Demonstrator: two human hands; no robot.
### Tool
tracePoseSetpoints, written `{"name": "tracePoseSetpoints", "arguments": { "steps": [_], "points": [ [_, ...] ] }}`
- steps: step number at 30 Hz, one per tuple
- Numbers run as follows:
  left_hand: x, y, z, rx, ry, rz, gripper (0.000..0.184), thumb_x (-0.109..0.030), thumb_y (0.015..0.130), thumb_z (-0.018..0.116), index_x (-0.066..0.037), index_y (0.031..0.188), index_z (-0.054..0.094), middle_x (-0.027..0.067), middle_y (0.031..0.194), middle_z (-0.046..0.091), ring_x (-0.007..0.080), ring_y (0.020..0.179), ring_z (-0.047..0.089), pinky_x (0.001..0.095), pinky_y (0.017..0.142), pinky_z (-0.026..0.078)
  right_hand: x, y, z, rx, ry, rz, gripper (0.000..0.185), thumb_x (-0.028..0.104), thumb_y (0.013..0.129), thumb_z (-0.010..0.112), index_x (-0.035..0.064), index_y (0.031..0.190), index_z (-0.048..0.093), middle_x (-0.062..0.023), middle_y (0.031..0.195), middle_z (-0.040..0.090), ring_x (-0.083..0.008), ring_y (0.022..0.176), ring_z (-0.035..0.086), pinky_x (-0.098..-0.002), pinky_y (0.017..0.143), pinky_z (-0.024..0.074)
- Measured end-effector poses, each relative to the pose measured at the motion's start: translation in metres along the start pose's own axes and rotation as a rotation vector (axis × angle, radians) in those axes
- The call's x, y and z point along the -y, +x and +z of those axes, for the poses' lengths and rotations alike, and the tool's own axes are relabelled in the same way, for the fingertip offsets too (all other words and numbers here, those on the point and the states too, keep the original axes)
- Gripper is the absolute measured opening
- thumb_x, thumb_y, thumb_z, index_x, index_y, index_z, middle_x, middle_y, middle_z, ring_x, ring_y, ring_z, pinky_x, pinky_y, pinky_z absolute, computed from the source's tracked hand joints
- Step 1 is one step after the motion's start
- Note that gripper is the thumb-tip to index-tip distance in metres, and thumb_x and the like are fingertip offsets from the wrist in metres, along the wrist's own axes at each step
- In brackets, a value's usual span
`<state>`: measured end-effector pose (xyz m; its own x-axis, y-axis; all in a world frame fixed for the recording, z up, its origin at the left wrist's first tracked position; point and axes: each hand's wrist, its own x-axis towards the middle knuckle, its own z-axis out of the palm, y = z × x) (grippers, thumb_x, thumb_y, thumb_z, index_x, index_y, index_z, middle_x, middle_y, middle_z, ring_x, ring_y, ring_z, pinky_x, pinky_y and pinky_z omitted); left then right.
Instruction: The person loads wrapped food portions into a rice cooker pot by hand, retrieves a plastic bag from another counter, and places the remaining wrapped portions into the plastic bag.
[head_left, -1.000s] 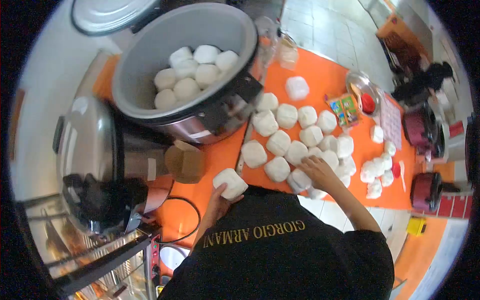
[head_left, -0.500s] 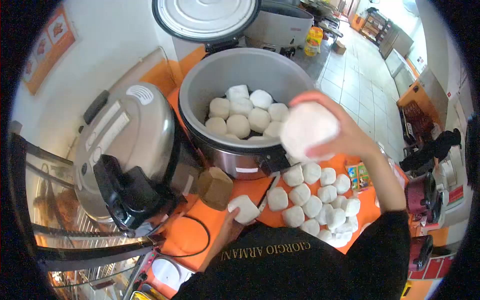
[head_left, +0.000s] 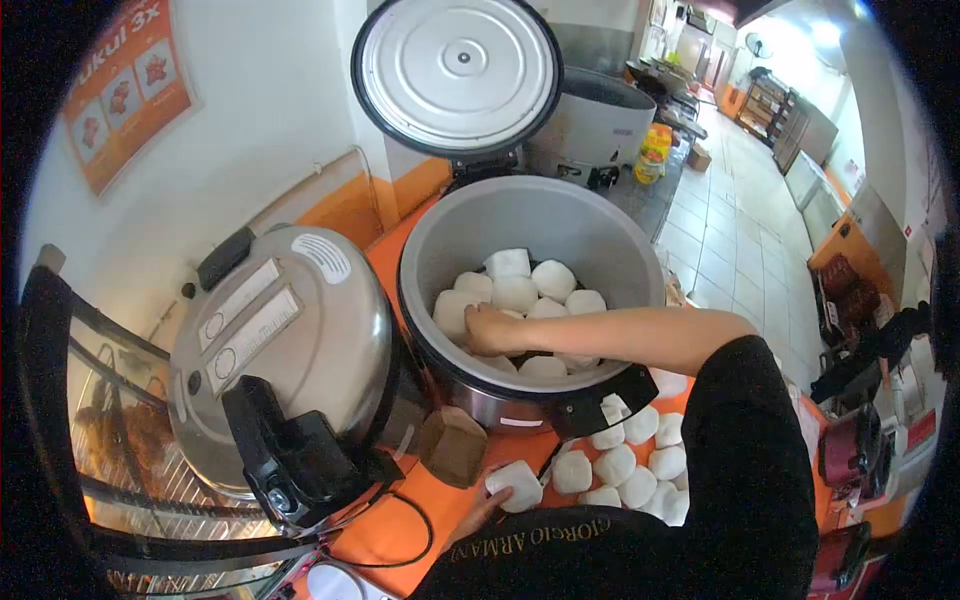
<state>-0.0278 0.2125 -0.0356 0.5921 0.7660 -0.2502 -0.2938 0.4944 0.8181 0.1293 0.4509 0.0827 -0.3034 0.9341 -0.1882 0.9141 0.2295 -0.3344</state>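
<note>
My right hand (head_left: 490, 332) reaches down inside the open rice cooker (head_left: 640, 270), its fingers curled against a white rounded bundle (head_left: 452, 312) at the pot's left side. Several similar white bundles (head_left: 515, 294) lie together in the bottom of the pot. Low in the view, my left hand (head_left: 490, 508) holds another white bundle (head_left: 519, 487) above the orange tabletop, partly hidden by my shirt. A pile of white bundles (head_left: 614, 465) sits on the table in front of the cooker, part of it behind my right arm. What the bundles contain is not visible.
The cooker's raised lid (head_left: 460, 75) stands behind the pot. A second, closed cooker (head_left: 290, 340) stands at left, with a small brown cardboard box (head_left: 453, 448) between them. A black cable (head_left: 425, 535) curls over the table. Behind are a grey pot (head_left: 590, 130) and a yellow packet (head_left: 653, 153).
My right hand has carried a white bundle from the pot's right side, down and left into it. The camera view has shifted. My left hand still holds its bundle.
</note>
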Motion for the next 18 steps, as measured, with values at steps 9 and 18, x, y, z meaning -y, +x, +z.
{"name": "tracePoseSetpoints", "arguments": {
  "steps": [9,18],
  "points": [
    [-0.071,-0.028,0.033,0.194,-0.059,-0.229,0.061,-0.040,0.084,0.050,-0.007,0.128,0.026,0.0116,0.125,0.038,0.0238,0.112,0.042,0.0384,0.091,0.038,0.056,-0.111,-0.089,-0.391,0.083,-0.615,0.022,0.022,0.074,0.055,0.0013,0.082,0.050,-0.0155,0.087,0.048,-0.0322,0.076,0.052,-0.0404,0.068,0.0440],
    [-0.127,-0.044,0.094,0.273,-0.422,0.070,0.092,-0.075,0.073,0.029,-0.008,0.135,0.016,0.0112,0.137,0.022,0.0280,0.122,0.030,0.0463,0.096,0.031,0.103,-0.265,-0.066,-0.296,-0.201,-0.638,0.045,0.032,0.061,0.067,0.0082,0.095,0.050,-0.0165,0.097,0.049,-0.0333,0.086,0.054,-0.0450,0.060,0.0463]
  ]
}}
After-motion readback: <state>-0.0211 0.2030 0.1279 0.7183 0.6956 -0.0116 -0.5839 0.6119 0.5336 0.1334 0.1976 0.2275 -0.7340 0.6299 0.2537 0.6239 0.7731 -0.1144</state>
